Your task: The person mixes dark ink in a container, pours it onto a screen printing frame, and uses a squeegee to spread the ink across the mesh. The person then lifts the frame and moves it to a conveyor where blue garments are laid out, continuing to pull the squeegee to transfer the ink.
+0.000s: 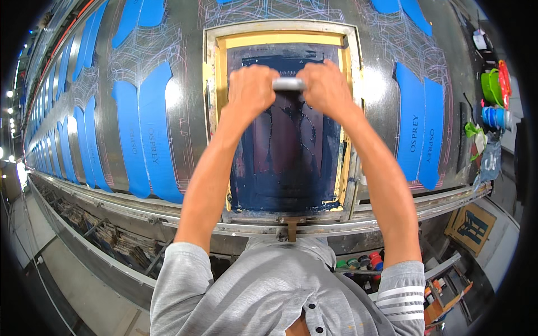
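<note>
Both my hands are stretched out over a framed printing screen that lies on the long dark table. My left hand and my right hand are closed in fists on a squeegee, whose pale bar shows in the gap between them, a little blurred. Its blade is mostly hidden by my hands and shadow. Dark blue ink covers much of the mesh, and yellowish tape lines the frame's inside edges. To either side lie blue cut fabric pieces, one pair at left and another at right.
More blue pieces run in rows along the table to the far left. A metal rail borders the near edge. At the right end are green and red containers, a blue tape roll and rags. Another framed screen stands lower right.
</note>
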Demonstrator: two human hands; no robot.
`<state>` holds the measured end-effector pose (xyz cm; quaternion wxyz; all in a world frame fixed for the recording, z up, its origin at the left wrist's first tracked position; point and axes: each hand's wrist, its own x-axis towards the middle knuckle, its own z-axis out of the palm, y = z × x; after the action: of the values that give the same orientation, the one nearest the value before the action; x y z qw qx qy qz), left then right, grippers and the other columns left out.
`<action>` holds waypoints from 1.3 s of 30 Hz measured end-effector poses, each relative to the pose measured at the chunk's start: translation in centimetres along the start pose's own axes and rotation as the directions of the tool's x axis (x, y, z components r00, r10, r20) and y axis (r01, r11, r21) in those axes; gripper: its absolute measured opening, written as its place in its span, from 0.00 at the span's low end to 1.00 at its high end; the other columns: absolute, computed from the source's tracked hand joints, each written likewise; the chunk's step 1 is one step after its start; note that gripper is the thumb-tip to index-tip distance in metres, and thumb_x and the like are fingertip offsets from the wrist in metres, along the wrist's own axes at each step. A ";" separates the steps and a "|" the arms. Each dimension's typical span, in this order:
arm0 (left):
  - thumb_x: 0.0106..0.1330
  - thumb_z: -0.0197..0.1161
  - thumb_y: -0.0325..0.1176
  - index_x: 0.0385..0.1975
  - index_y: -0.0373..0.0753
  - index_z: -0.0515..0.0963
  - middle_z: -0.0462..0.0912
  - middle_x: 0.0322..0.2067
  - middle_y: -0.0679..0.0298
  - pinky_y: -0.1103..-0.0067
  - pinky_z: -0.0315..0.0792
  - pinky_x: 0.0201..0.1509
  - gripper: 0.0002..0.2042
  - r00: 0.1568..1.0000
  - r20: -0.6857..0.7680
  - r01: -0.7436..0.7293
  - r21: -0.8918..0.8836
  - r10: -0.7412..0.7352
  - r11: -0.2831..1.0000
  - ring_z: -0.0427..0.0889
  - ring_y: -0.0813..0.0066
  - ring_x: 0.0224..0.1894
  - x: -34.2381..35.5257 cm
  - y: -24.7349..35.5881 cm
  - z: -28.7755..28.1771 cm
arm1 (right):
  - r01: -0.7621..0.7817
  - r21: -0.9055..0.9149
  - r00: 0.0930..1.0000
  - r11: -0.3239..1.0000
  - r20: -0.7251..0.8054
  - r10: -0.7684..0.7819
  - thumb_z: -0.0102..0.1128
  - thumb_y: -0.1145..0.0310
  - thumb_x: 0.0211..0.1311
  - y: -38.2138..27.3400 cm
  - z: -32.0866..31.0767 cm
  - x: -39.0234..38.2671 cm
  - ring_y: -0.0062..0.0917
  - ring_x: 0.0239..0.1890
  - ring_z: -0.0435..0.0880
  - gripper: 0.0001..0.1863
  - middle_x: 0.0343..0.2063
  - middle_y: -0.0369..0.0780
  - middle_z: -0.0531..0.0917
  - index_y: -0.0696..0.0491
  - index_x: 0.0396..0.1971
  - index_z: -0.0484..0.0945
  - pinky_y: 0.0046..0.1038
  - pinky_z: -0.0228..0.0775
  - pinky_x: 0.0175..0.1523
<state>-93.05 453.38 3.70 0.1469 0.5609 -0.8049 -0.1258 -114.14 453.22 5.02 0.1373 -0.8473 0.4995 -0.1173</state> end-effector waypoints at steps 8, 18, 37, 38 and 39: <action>0.45 0.65 0.18 0.43 0.39 0.86 0.89 0.45 0.56 0.68 0.83 0.45 0.21 0.996 0.083 0.034 -0.077 -0.028 0.996 0.90 0.60 0.46 -23.3 9.2 -0.1 | 0.005 0.115 0.997 0.993 0.075 -0.014 0.61 0.79 0.47 -11.3 2.3 -20.7 0.36 0.40 0.81 0.12 0.33 0.41 0.79 0.56 0.36 0.82 0.53 0.63 0.72; 0.52 0.60 0.25 0.33 0.48 0.91 0.87 0.27 0.52 0.59 0.81 0.40 0.14 0.982 0.181 0.050 -0.008 -0.048 0.999 0.87 0.48 0.31 -5.6 2.9 -2.4 | -0.015 -0.015 0.992 1.000 0.128 0.017 0.58 0.71 0.54 -3.4 -1.3 -5.1 0.42 0.37 0.86 0.05 0.29 0.44 0.85 0.51 0.27 0.84 0.47 0.73 0.52; 0.45 0.65 0.18 0.44 0.38 0.84 0.89 0.44 0.59 0.68 0.82 0.47 0.21 0.994 0.098 0.052 -0.095 -0.042 0.994 0.89 0.61 0.47 -24.4 10.5 -0.8 | -0.050 0.131 0.990 0.990 0.135 0.033 0.65 0.76 0.50 -12.3 1.7 -22.3 0.36 0.43 0.80 0.15 0.33 0.41 0.79 0.57 0.41 0.84 0.53 0.57 0.75; 0.45 0.64 0.18 0.44 0.38 0.84 0.89 0.44 0.59 0.68 0.82 0.47 0.21 0.997 0.066 0.056 -0.101 -0.050 0.993 0.89 0.61 0.47 -25.2 10.9 -0.7 | -0.051 0.133 0.988 0.990 0.153 0.030 0.66 0.73 0.51 -12.7 1.1 -22.9 0.37 0.44 0.80 0.15 0.34 0.41 0.79 0.57 0.42 0.84 0.53 0.58 0.75; 0.46 0.63 0.17 0.43 0.38 0.84 0.89 0.44 0.59 0.69 0.82 0.47 0.21 0.997 0.058 0.047 -0.098 -0.041 0.994 0.89 0.61 0.47 -25.7 11.0 -0.7 | -0.054 0.135 0.985 0.989 0.173 0.030 0.68 0.70 0.53 -13.1 0.7 -23.3 0.38 0.45 0.80 0.16 0.35 0.42 0.79 0.57 0.43 0.83 0.53 0.58 0.75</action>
<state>-93.93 481.25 5.94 0.1493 0.5669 -0.7888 -0.1845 -114.31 479.84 7.53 0.2407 -0.8318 0.4943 -0.0761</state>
